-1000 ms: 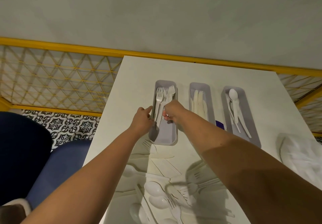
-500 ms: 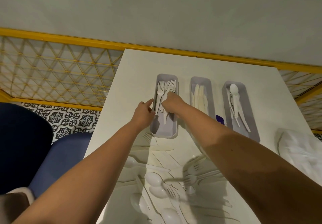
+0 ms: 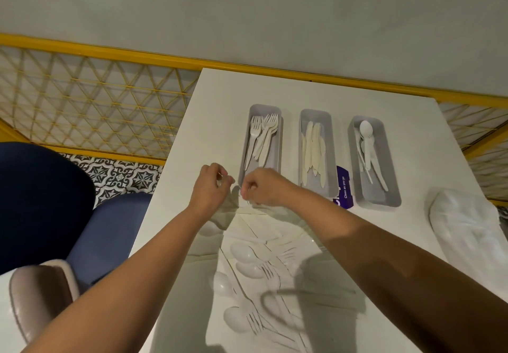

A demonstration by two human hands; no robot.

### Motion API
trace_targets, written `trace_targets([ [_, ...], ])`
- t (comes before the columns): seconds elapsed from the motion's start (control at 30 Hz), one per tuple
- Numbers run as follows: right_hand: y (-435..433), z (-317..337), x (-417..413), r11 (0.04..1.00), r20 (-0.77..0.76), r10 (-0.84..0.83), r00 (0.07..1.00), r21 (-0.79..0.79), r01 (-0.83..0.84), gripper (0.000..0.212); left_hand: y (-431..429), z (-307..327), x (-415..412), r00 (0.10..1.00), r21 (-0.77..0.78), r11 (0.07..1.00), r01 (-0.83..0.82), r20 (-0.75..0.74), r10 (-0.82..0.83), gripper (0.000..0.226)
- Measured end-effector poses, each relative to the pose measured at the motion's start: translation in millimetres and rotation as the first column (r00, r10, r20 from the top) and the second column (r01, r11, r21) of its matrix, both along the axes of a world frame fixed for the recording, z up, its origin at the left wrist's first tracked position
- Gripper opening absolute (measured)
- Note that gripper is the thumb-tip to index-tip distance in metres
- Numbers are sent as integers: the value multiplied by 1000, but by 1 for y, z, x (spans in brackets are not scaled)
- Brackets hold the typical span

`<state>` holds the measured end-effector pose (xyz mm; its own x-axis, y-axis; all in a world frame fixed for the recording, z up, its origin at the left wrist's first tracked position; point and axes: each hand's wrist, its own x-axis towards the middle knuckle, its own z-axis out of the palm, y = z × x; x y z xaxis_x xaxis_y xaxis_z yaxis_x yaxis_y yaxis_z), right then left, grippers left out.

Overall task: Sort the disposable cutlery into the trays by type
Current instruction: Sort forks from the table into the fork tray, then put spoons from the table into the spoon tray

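Farthest back on the white table [image 3: 220, 111], three grey plastic trays stand side by side: left tray [image 3: 265, 108] holds white forks [image 3: 264, 138], middle tray [image 3: 315, 113] cream knives [image 3: 313, 149], right tray [image 3: 390, 176] white spoons [image 3: 366, 133]. Left hand [image 3: 210, 187] and right hand [image 3: 264, 187] hover at the fork tray's near end with fingers curled; whether they pinch anything I cannot tell. Loose unsorted cutlery [image 3: 255, 270] lies nearer, beneath the forearms.

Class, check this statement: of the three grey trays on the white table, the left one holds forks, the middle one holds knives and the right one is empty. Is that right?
No. The right tray is not empty: the head view shows spoons lying in it. The left tray does hold forks and the middle tray knives.
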<state>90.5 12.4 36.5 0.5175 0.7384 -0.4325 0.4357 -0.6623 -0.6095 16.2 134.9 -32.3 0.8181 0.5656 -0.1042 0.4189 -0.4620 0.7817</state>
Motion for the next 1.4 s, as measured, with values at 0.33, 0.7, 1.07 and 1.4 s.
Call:
trace_targets([
  [0.33, -34, -53, -48, 951, 128, 229, 965, -242, -193, 28, 3, -18, -65, 983, -21, 999, 29, -183, -32, 35],
  [0.7, -44, -62, -55, 975, 199, 116, 973, -209, -74, 26, -4, -18, -77, 992, -116, 993, -26, -122, 12, 19],
  [1.07, -40, -46, -64, 974, -255, -142, 956, 138, 182, 24, -21, 21, -66, 949, -840, 525, -134, 45, 313, 22],
  [1.4, -43, -66, -82, 979, 81, 132, 988, -168, -117, 39, -15, 13, -72, 880, -873, 418, -250, -24, 474, 29],
])
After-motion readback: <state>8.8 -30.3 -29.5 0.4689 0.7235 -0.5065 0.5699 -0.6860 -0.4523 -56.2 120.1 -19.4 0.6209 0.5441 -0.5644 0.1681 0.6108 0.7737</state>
